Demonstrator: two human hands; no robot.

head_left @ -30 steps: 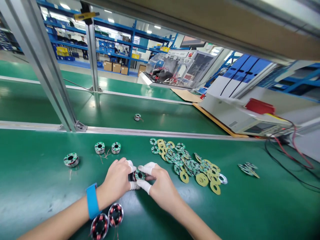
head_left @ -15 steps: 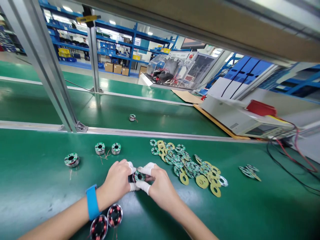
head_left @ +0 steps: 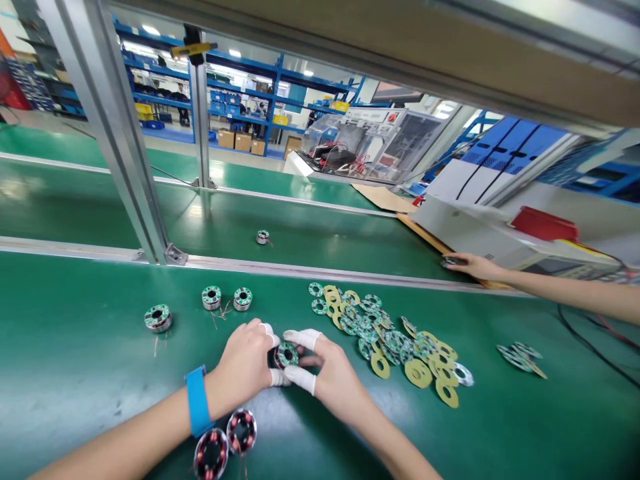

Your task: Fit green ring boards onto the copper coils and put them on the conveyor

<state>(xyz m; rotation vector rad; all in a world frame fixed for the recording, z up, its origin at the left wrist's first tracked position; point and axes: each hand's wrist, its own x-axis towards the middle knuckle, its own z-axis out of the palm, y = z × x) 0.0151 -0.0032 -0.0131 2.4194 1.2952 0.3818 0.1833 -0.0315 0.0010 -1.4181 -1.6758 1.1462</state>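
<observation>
Head view: a coil ring [head_left: 281,355] topped with a green board sits low in the centre of the frame, between the person's two hands. The left hand [head_left: 250,357] has its grip closed around one side, while the right hand [head_left: 333,375] pinches the other, fingertips in white covers [head_left: 301,380]. Neither grip has visibly altered; what is new is a co-worker's hand [head_left: 480,267] at the right of the frame, pinching a dark piece [head_left: 451,262]. It is well apart, so the handling seems undisturbed.

Counting outward: two rings with bare copper windings [head_left: 203,449] at the bottom, three board-topped rings [head_left: 158,325] at left, and a single far ring [head_left: 263,240] beyond the one metal rail [head_left: 300,272]. Right of centre, loose green boards [head_left: 395,343] and yellow discs [head_left: 413,377] overlap too much to count; farther right on the table [head_left: 550,427] lies a small cluster [head_left: 515,359], perhaps four pieces.
</observation>
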